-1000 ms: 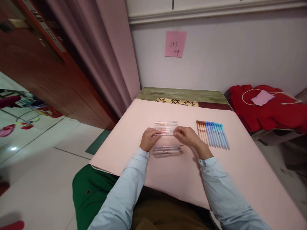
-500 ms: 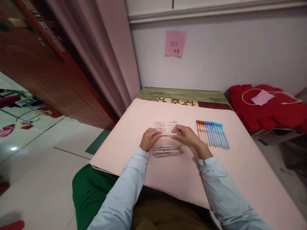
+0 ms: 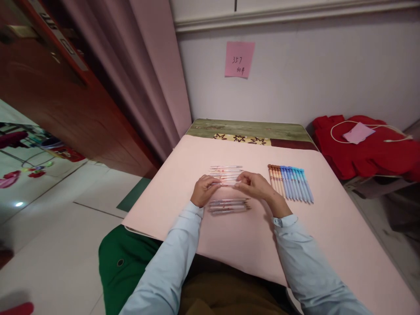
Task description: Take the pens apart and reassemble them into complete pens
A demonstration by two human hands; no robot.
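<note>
A row of slim, whitish see-through pens (image 3: 225,171) lies crosswise on the pink-covered table. My left hand (image 3: 205,190) pinches the left end of the nearest pen in that row, thumb and fingers closed. At the pen's other end, my right hand (image 3: 253,185) closes its thumb and fingers in the same way. The fingers hide parts of the pens. Just below my hands is a second bundle of similar pens (image 3: 229,206), some with brownish tips at the right. To the right of my right hand, several coloured pens (image 3: 290,183) stand side by side in brown, blue and light blue.
The pink cover (image 3: 164,197) leaves a green wood-patterned strip (image 3: 249,127) bare at the back. On the right, a red cloth (image 3: 328,151) carries a white cable and pink paper (image 3: 358,133). A pink note (image 3: 239,60) is on the wall; a wooden door (image 3: 75,127) stands left.
My hands stay almost in the same place at the two ends of the nearest pen in the row. The pens around them have not visibly moved.
</note>
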